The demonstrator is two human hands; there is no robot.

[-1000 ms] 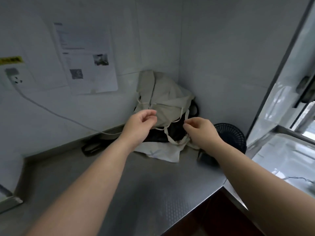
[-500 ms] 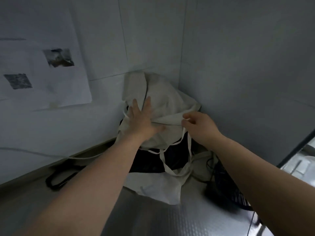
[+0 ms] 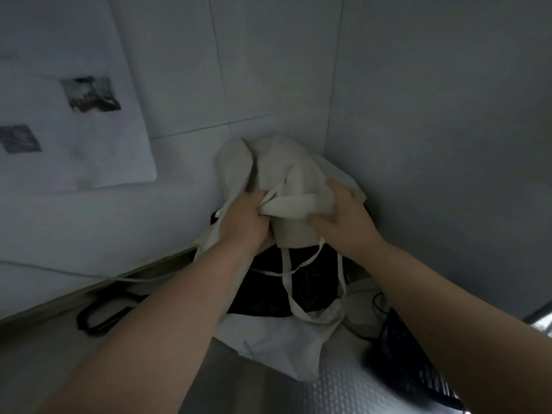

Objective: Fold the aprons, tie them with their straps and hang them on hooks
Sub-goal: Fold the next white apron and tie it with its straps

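A beige apron (image 3: 280, 168) lies bunched in the corner where the two tiled walls meet, heaped over a dark cloth (image 3: 268, 294). My left hand (image 3: 243, 218) grips a gathered fold of the apron on its left side. My right hand (image 3: 343, 218) grips the same bundle from the right, thumb under it. Thin beige straps (image 3: 288, 282) hang in loops below the bundle, across the dark cloth. A white sheet of fabric (image 3: 277, 345) spreads out on the metal counter beneath the pile.
A small black fan (image 3: 415, 372) stands at the right on the steel counter (image 3: 337, 389). A black strap loop (image 3: 95, 315) and a white cable (image 3: 59, 271) lie along the left wall. A paper notice (image 3: 59, 115) hangs on that wall.
The view has moved closer to the corner. My left hand went from lying flat on the apron to gripping it, and my right hand closed on the bundle, gathering it between both hands.
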